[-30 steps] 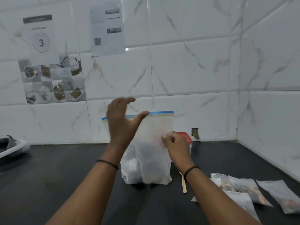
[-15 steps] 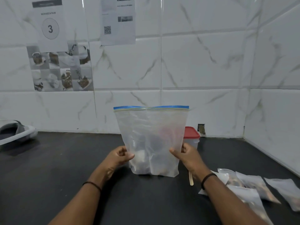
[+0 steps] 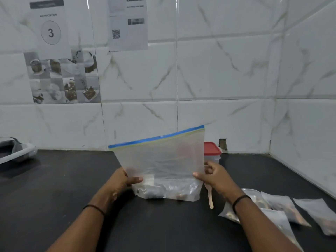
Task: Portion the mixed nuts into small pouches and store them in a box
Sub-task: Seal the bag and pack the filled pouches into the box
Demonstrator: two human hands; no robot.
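Note:
A large clear zip bag (image 3: 161, 160) with a blue seal strip stands on the black counter, tilted so its right top corner is higher. Nuts and small packets lie in its bottom. My left hand (image 3: 123, 179) pinches the bag's lower left edge, thumb on the front. My right hand (image 3: 212, 175) grips the lower right edge. Behind the bag stands a clear box with a red lid (image 3: 211, 151), partly hidden. Several small filled pouches (image 3: 280, 206) lie on the counter at the right. A wooden spoon (image 3: 210, 197) lies beside my right wrist.
The black counter (image 3: 63, 188) meets a tiled wall at the back and a second tiled wall on the right. A white and grey device (image 3: 14, 151) sits at the far left edge. Paper sheets hang on the back wall.
My left hand dropped from the bag's top seal to its lower left edge. The bag now tilts, with its left corner lower, and both hands hold it near the bottom.

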